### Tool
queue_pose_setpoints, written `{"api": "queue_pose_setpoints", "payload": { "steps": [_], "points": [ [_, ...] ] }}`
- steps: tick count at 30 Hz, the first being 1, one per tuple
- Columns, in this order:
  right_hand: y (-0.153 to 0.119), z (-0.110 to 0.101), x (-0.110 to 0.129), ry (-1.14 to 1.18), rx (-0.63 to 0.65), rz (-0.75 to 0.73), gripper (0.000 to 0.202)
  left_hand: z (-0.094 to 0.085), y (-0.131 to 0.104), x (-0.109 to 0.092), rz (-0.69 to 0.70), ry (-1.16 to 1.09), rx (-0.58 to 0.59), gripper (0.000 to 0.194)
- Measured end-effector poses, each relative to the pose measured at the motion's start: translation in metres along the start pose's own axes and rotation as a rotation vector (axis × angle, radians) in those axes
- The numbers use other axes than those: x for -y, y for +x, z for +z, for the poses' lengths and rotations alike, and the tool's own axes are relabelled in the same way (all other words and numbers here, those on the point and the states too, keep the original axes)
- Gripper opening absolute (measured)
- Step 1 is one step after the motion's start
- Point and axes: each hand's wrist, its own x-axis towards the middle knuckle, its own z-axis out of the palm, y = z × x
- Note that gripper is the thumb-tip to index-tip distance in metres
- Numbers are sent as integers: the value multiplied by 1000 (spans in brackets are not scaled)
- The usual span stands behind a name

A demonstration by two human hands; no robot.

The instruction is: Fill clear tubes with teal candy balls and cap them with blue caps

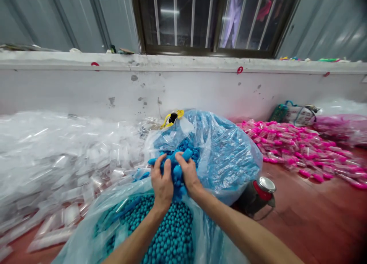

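Both hands are at the mouth of a blue plastic bag (229, 153) with small blue pieces (186, 144) inside. My left hand (162, 182) is curled over some blue plastic pieces, one of which, a tapered one (151, 161), sticks out to its left. Close beside it, my right hand (187, 174) closes around a rounded blue plastic piece (187, 154). More blue pieces (177, 173) show between the two hands; their exact kind is unclear. Below my wrists, a second, clear bag (86, 222) stands open, full of small teal balls (172, 233).
Clear plastic tubes or packages (71, 214) are heaped at left. Pink-capped packages (298, 145) cover the floor at right. A dark container with a silver lid (266, 184) stands beside the blue bag. Behind are a yellow strap (180, 113) and a white wall (86, 88).
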Motion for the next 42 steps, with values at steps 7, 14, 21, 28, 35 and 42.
{"api": "queue_pose_setpoints", "payload": {
  "steps": [7,14,21,28,35,42],
  "points": [
    [-77,5,-44,-166,137,16,21,-50,-65,54,-249,-56,-102,46],
    [-105,-10,-62,-297,367,-67,34,-60,-99,84,-430,28,-72,57],
    [-56,-28,-73,-551,400,-147,26,-26,-84,89,-300,199,148,46],
    [-37,-57,-65,-895,610,-230,74,-33,-63,74,63,626,745,57],
    [-57,-72,-54,-1127,794,-254,80,-68,-55,49,167,711,913,64],
    [-97,-72,-55,-1431,991,-329,76,-120,-85,65,230,774,985,51]
  ]
}}
